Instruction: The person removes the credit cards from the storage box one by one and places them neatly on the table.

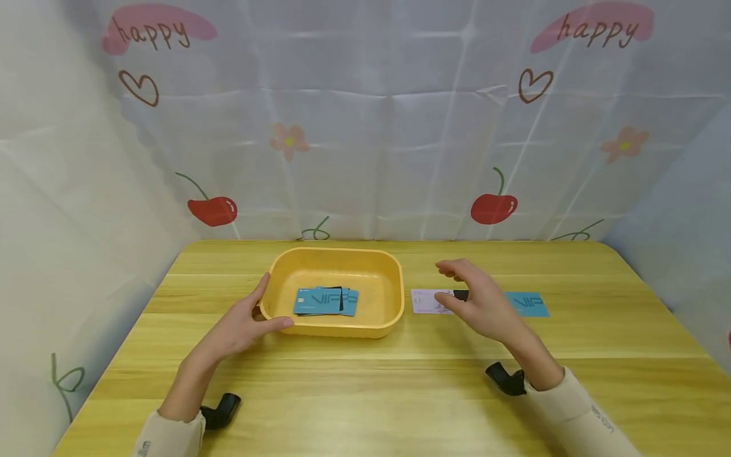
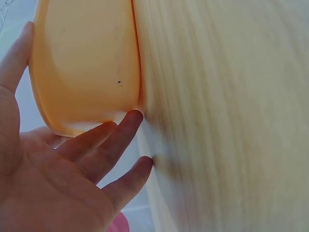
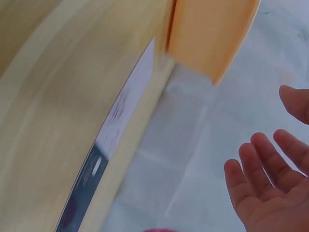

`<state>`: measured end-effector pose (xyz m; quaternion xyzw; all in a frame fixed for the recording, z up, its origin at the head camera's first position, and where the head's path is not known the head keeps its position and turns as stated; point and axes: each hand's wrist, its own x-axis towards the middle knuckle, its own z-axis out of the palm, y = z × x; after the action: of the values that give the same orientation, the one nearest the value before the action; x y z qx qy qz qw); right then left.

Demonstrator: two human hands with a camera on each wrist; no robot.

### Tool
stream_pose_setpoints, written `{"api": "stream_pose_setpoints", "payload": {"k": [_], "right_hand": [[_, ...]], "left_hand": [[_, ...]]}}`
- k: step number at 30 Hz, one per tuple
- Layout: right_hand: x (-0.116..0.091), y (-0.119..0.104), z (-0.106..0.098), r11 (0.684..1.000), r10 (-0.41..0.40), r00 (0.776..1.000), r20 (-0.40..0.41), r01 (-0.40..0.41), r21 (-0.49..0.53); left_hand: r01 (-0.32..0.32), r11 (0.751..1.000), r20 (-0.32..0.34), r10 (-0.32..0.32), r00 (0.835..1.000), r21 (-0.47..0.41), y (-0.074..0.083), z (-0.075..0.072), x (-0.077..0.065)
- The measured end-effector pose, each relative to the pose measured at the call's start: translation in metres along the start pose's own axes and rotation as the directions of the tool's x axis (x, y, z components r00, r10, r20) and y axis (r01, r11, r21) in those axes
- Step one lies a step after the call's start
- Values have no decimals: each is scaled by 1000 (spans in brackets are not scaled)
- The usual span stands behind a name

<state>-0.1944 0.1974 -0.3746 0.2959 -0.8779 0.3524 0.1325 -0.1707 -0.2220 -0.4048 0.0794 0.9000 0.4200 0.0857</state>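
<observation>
The tray (image 1: pixel 382 292) is gripped at its left end by the left hand (image 1: pixel 242 325), thumb on the near rim; cards (image 1: pixel 317 302) are stacked inside. The right hand (image 1: pixel 484 306) is held, thumb and fingers apart, over a lilac card (image 1: pixel 425 301), black card (image 3: pixel 86 188) and blue card (image 1: pixel 528 304) laid beside the tray. Behind, a printed sheet (image 1: pixel 371 146) is hung.

From the head, looks forward and down, farthest off, over the table (image 1: pixel 365 393). From the left wrist, faces the tub (image 2: pixel 87 63) close up. From the right wrist, looks slantwise along the cards (image 3: pixel 112 130), sharing the tub with both others.
</observation>
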Motion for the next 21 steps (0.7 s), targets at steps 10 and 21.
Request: {"api": "stream_pose_setpoints", "payload": {"k": [10,21], "right_hand": [[13,-41,33,984,-18,1000,-4,18,178],[30,-62,66,965,-13,997,76,-7,263]], "left_hand": [[-7,1000,-2,7,1000,-12,-1,0,0],[-21,1000,1,21,1000,-8,-1,2,0]]}}
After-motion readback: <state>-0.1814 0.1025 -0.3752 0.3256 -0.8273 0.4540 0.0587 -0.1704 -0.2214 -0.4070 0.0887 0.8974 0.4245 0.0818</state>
